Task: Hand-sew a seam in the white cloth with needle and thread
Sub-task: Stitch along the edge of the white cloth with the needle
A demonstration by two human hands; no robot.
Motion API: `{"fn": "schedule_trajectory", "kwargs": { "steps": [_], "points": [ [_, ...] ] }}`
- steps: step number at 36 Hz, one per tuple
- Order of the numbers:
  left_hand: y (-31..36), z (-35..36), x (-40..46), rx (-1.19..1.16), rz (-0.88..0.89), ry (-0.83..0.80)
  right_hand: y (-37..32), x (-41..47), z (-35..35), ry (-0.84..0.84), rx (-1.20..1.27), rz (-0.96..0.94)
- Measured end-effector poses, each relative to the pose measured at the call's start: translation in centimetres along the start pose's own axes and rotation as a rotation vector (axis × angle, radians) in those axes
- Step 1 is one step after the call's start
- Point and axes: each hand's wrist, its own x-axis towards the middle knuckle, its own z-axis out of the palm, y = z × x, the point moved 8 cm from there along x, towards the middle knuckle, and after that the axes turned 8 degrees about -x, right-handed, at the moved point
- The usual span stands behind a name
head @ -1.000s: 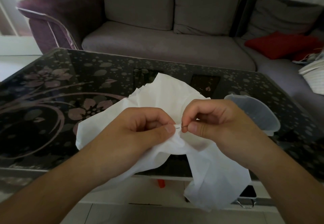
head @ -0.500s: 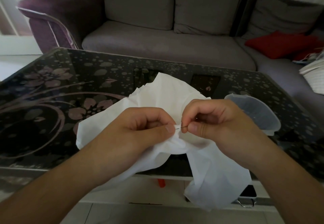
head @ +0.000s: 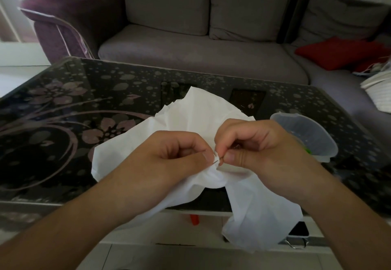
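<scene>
Left hand (head: 169, 159) pinches crumpled thin white cloth (head: 196, 117); right hand (head: 254, 145) pinches thin metal needle (head: 217, 161) at the fold, fingertips nearly touching. Cloth drapes over glossy floral black glass table (head: 84, 100) near edge; translucent plastic bowl (head: 306, 134) just right.

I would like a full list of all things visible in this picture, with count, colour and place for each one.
white cloth: one, white, on the table's near edge, partly hanging off
needle: one, thin, dark, between both hands
table: one, black glass with flower pattern, centre
plastic bowl: one, translucent, right on table
sofa: one, grey, behind table
red cushion: one, red, right on sofa
left hand: one, grips cloth
right hand: one, pinches needle
</scene>
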Motion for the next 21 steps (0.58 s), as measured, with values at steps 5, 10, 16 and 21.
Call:
{"fn": "schedule_trajectory", "kwargs": {
  "steps": [5, 10, 16, 21],
  "points": [
    [-0.1, -0.1, 0.0, 0.005, -0.004, 0.002, 0.3, -0.2, -0.2, 0.025, 0.015, 0.02],
    [-0.6, -0.6, 0.0, -0.039, -0.024, 0.004, 0.5, -0.5, -0.7, 0.046, 0.032, 0.059],
    [-1.2, -0.8, 0.1, -0.207, -0.053, 0.0, 0.6, -0.4, -0.5, 0.081, 0.042, 0.103],
    [-2.4, -0.8, 0.0, -0.326, -0.138, 0.025, 0.5, -0.3, 0.0, 0.123, 0.098, 0.117]
  ]
}}
